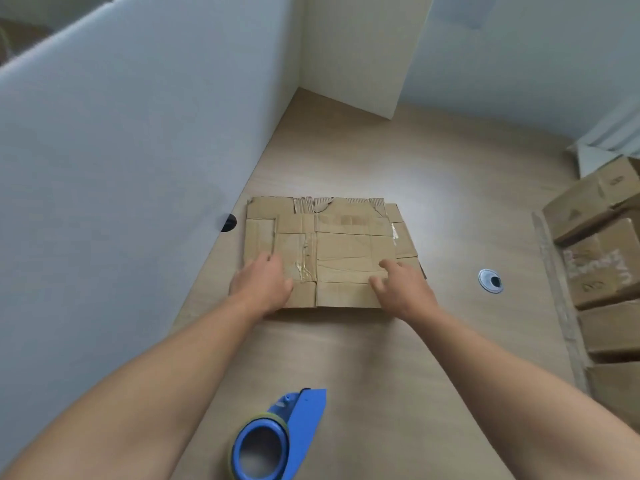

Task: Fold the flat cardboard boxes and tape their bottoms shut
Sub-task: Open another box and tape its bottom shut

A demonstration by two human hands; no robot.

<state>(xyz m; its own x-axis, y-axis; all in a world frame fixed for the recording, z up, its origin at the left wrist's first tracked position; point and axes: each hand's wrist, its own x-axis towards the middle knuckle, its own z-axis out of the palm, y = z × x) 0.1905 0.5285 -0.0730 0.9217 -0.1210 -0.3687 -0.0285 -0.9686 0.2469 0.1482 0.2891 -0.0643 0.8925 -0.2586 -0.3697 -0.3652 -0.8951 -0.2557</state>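
- Flat cardboard box (346, 251): one, brown and worn, lying flat on the table (381, 161) under and just ahead of both hands. Its far edge is torn and ragged, and its flaps are unfolded. A strip of old clear tape (304, 261) runs down the top face just to the right of the left hand's fingers.
- Left hand (261, 285): on the box's near-left corner, back upward. The fingers are loosely bent with their tips down on the top face, and the thumb lies on top, pointing toward the right hand. It is released and presses on the cardboard rather than grasping it.
- Right hand (403, 289): on the box's near-right corner. The fingers are spread and lightly bent with their tips on the top face, and the thumb is on top too. It is also released and presses on the cardboard.
- Tape dispenser (277, 438): one, blue, with a roll of tape mounted. It stands on the table behind the hands, between the two forearms, well apart from the box.
- Cable grommet (490, 280): a round opening in the tabletop, to the right of the right hand and level with it.
- Stack of brown boxes (602, 258): several, further right of the right hand, beyond the grommet. Some have pale scribbles on them.
- White partition (121, 168): it runs along the left of the left hand. A dark round hole (228, 222) sits at its foot, ahead of that hand and just beside the box's far-left corner.
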